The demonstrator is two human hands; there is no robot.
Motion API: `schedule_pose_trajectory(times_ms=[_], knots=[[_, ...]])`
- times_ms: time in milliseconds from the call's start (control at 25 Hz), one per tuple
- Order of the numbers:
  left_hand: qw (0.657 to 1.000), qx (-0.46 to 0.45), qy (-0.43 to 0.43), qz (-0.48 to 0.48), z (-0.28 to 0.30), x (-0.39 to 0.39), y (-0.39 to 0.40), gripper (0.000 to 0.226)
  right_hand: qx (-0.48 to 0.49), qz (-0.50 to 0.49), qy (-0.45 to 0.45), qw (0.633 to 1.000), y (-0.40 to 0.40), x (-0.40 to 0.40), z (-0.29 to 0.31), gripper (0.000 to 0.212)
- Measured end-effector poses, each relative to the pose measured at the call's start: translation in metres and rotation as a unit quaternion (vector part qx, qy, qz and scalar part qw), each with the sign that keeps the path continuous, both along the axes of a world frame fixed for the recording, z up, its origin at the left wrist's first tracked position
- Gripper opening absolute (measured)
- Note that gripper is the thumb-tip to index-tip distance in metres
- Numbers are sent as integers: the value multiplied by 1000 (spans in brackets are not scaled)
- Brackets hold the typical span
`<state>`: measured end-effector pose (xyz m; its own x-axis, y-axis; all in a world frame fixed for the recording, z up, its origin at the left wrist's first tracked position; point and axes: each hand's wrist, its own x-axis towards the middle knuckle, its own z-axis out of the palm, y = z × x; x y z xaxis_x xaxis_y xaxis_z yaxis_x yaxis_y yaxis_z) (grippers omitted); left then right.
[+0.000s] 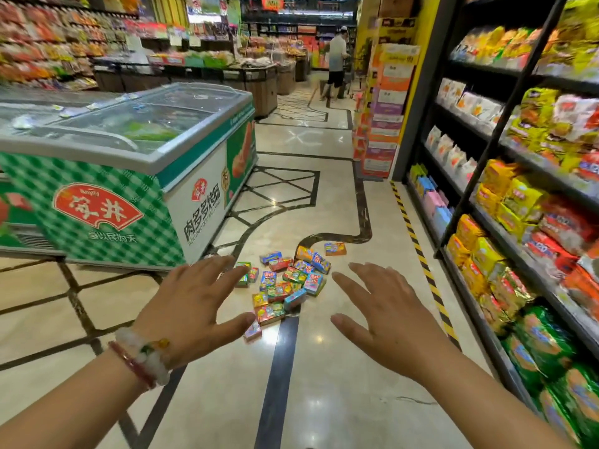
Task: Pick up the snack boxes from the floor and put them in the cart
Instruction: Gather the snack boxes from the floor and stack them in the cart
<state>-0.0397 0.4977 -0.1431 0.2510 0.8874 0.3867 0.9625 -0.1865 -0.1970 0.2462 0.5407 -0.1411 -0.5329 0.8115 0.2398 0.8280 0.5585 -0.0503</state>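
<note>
Several small colourful snack boxes (288,283) lie scattered in a heap on the tiled shop floor ahead of me. One orange box (335,248) lies a little apart at the far right of the heap. My left hand (191,303), with bead bracelets at the wrist, is stretched forward with fingers spread, holding nothing, left of the heap. My right hand (385,315) is likewise spread and empty, to the right of the heap. No cart is in view.
A green-and-white chest freezer (136,176) stands at the left. Shelves of packaged snacks (518,222) line the right, edged by a yellow-black floor stripe (418,251). A stack of cartons (385,102) stands beyond. A person (337,59) stands far down the aisle.
</note>
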Motion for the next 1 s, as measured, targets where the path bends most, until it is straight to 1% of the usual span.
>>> schedule_pose_trajectory(times_ms=[120,200,320,400,520,600,680,840,1000], knots=[[1000,-13,-10,21,-12,-12,64,69,-10,-4,-27,1000,76,-21,-20,69],[998,-31,-24,43,-16,-20,107,71,-16,3,-24,1000,132,-34,-25,63],[995,-53,-44,66,-25,-32,158,75,-1,31,-36,999,200,-55,-36,63],[993,-65,-56,75,-29,-45,191,74,-9,46,-31,998,241,-71,-40,63],[991,-81,-59,88,-38,-63,230,71,-4,57,-22,998,286,-95,-53,61],[989,-97,-64,90,-49,-79,257,70,-18,70,-11,997,315,-111,-63,63],[986,-114,-83,87,-60,-97,287,72,-34,76,-7,997,344,-128,-73,63],[986,-130,-86,62,-91,-139,353,72,-65,76,-26,995,402,-166,-100,61],[980,-153,-119,43,-130,-187,427,72,-68,86,-2,994,464,-210,-138,61]])
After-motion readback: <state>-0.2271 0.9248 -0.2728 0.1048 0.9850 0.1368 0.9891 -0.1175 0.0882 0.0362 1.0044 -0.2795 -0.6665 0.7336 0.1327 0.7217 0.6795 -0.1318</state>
